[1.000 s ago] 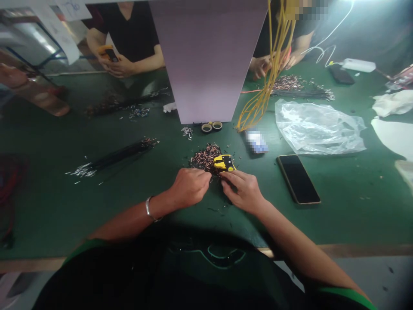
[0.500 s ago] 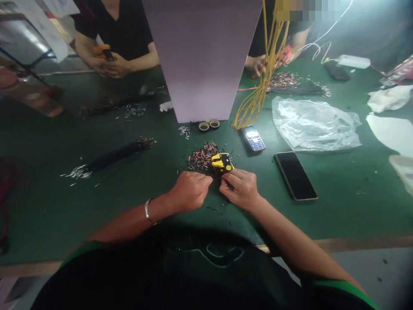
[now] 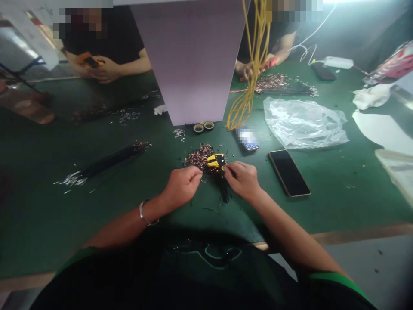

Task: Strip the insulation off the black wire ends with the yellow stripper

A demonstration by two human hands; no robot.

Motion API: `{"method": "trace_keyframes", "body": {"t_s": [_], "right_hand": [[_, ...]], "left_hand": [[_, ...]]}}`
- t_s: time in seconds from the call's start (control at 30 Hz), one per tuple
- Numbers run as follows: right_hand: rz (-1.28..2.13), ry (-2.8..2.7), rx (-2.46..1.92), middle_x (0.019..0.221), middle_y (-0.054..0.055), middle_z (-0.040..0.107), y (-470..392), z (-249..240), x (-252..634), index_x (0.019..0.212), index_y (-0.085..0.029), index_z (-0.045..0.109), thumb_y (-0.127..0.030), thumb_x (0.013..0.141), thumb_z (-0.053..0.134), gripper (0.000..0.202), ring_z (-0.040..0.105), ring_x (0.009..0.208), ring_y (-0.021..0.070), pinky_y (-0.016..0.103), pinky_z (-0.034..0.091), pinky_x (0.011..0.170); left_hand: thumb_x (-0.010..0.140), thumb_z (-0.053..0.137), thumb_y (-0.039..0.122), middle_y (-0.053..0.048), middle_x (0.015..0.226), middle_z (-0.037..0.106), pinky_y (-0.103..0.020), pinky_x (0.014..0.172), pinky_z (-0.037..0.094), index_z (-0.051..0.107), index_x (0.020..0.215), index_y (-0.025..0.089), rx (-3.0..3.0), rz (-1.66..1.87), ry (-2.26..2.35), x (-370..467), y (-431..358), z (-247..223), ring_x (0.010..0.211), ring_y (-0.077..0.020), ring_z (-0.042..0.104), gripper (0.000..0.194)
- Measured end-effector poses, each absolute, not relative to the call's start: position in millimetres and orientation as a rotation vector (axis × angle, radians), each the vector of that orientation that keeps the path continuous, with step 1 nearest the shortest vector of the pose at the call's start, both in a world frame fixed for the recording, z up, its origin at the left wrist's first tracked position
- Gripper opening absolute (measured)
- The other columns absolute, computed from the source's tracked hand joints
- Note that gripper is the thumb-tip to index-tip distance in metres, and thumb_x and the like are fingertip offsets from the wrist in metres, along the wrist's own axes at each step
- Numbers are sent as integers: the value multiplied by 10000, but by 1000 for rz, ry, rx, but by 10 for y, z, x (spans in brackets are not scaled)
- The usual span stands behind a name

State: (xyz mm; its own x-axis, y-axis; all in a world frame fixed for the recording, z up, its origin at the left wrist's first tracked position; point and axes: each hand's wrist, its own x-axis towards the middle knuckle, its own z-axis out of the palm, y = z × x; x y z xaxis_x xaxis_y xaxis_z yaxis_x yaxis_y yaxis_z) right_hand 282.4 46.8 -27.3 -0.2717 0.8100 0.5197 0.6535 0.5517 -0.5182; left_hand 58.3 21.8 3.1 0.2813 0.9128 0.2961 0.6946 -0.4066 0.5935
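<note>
My left hand point(image 3: 183, 186) is closed just left of the yellow and black tool point(image 3: 217, 161), its thumb and fingertips pressed together on something too small to make out. On the tool's other side is my right hand point(image 3: 241, 178), fingers curled near the tool's head; whatever they may pinch is hidden. The tool lies on the green table, its black handles pointing toward me. Behind and left of it spreads a pile of short copper-ended pieces point(image 3: 198, 156). A bundle of black wires point(image 3: 109, 161) lies farther left.
A smartphone point(image 3: 289, 173), a keypad phone point(image 3: 248, 138) and a clear plastic bag point(image 3: 305, 122) lie to the right. Two tape rolls point(image 3: 203, 127) sit before a pale panel point(image 3: 192, 64). Yellow wires point(image 3: 254, 64) hang beside it. Across the table, two people hold tools.
My hands have moved apart, and the tool's black handles now show between them. The whole view has shifted slightly.
</note>
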Motion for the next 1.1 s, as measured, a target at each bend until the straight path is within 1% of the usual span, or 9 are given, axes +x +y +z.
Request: {"method": "trace_keyframes", "body": {"t_s": [0.07,0.17,0.23,0.37,0.5,0.7,0.8,0.93,1.1], "right_hand": [[327,-2018,-1124,601,44,652,435,-316,2772,763,-181,706,-222,915,511,250,588,528,157,275,455,531],[442,-2032,-970,744,65,721,392,-357,2726,973,-171,737,-189,923,502,241,646,601,159,275,513,576],[476,-2030,-919,826,76,745,380,-367,2721,1031,-177,734,-186,924,508,250,680,663,165,280,542,618],[409,-1954,-1029,754,66,732,397,-386,2752,888,-188,741,-219,928,540,208,678,643,169,282,524,609],[276,-1946,-1248,629,45,664,437,-397,2805,754,-182,713,-286,939,526,283,602,559,157,277,439,562],[196,-2099,-1767,698,57,661,479,-334,2815,701,-191,663,-464,865,605,324,572,589,177,282,263,534],[265,-2218,-1864,710,51,666,504,-340,2822,729,-198,623,-405,804,641,221,559,592,181,281,224,537],[357,-2281,-1783,696,28,653,540,-397,2865,760,-209,600,-254,722,606,59,548,582,176,282,244,535],[431,-2301,-1789,739,42,656,572,-426,2887,794,-201,591,-191,651,598,143,580,635,196,286,285,539]], "left_hand": [[838,553,196,13,580,641,-217,523,381,655,712,162,1969,850,1517,588,258,52,528,-104,541,165],[803,583,216,32,522,581,-210,485,361,648,690,156,1693,847,1516,588,305,54,481,-90,479,144],[792,599,234,55,468,520,-208,454,334,645,698,156,1530,846,1499,586,325,40,432,-79,422,131],[765,624,222,80,405,436,-210,416,276,614,663,162,1243,861,1440,602,345,26,369,-56,349,119],[769,623,181,77,395,425,-221,415,251,609,651,163,1152,865,1413,625,351,46,364,-44,328,121],[785,644,201,72,418,428,-226,398,224,619,704,172,1127,884,1356,594,368,39,375,-41,325,90],[794,661,219,69,433,434,-222,387,222,623,732,173,1117,894,1336,572,380,19,377,-39,335,86],[785,678,236,61,437,464,-211,365,183,630,754,165,1075,915,1279,556,392,9,362,-31,328,91],[771,672,222,49,437,510,-212,357,190,631,756,157,961,903,1240,566,390,54,343,-29,313,79]]}}
